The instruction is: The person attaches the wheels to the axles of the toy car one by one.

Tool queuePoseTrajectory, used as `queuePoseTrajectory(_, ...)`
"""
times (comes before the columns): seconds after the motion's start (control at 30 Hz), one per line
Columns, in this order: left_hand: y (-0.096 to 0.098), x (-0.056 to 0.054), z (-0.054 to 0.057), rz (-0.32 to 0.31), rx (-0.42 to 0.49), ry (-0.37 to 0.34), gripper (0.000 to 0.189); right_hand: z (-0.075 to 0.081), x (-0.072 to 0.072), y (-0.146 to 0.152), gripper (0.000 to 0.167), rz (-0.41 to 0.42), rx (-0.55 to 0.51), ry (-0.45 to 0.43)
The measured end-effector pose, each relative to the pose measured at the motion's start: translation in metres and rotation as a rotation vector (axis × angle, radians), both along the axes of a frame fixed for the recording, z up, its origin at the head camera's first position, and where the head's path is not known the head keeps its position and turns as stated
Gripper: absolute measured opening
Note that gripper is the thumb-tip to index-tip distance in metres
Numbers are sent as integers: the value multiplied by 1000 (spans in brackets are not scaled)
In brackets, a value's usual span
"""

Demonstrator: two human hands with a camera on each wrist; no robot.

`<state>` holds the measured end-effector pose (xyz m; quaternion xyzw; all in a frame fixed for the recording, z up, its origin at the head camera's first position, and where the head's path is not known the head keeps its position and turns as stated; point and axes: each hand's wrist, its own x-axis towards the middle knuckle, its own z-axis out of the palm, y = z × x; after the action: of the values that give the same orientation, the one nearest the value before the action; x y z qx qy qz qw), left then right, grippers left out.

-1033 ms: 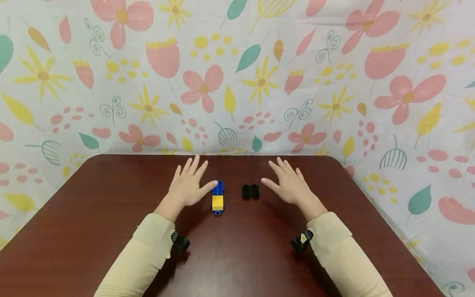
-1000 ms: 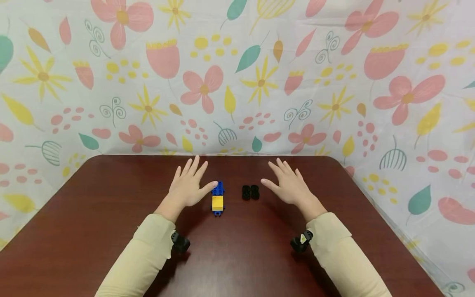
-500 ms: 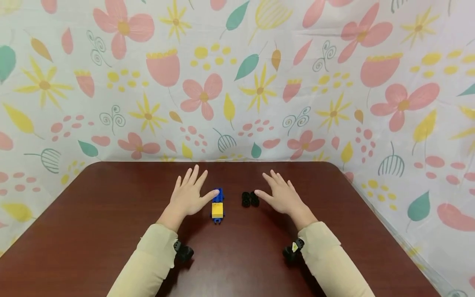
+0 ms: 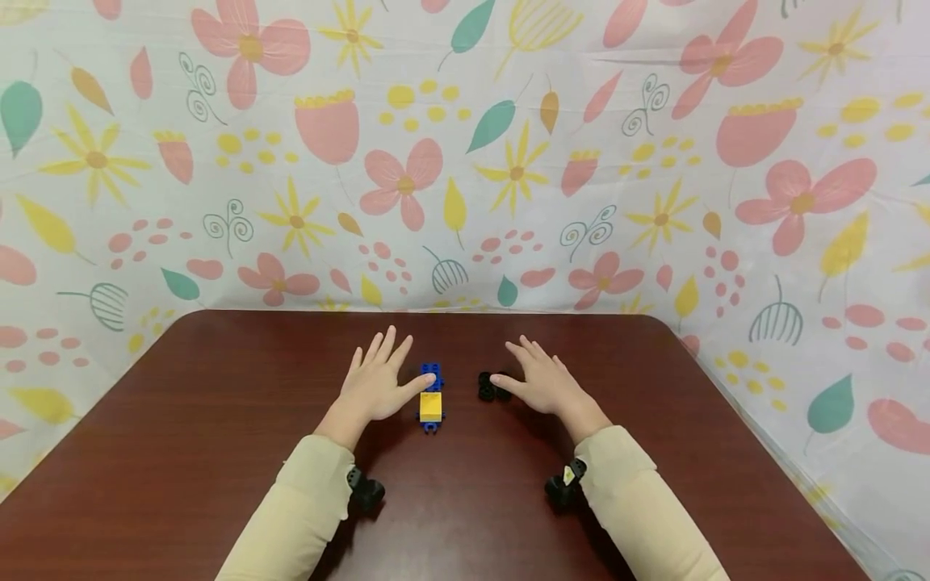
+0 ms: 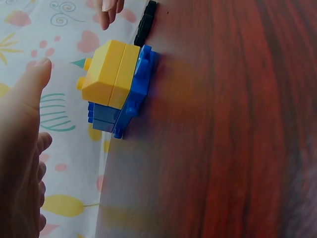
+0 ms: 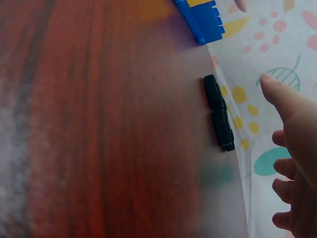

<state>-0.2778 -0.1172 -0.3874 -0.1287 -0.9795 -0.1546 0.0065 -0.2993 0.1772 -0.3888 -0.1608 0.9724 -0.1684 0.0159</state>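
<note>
A toy-brick vehicle body stands on the table, with a yellow block [image 4: 431, 407] on a blue base [image 4: 432, 424]. Pegs stick out from the base's sides, and a hook-like end faces the person. My left hand [image 4: 372, 389] hovers just left of it, fingers spread, the thumb passing over its blue far end in the head view. Several small black wheels [image 4: 486, 389] lie flat in a cluster right of the vehicle body. Above their right side is my right hand [image 4: 546, 381], fingers extended, its thumb partly hiding them. Both wrist views show the hands raised, with nothing held.
The dark red-brown table [image 4: 465, 500] has a glossy top with rounded far corners. Behind it hangs a white cloth [image 4: 450, 105] printed with flowers and leaves. A black wrist camera [image 4: 366, 490] is strapped on the left wrist, another camera [image 4: 563, 486] on the right.
My right hand has moved left, from beside the black wheels to over their right side. The left hand stays nearly where it was. The head view has shifted slightly.
</note>
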Motion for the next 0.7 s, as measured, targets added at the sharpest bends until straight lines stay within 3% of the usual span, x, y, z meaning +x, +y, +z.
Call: queuePoseTrajectory(0.7,1,-2,0,-44,-1,-54,93,-4,-9,-6,86,65,22,-92)
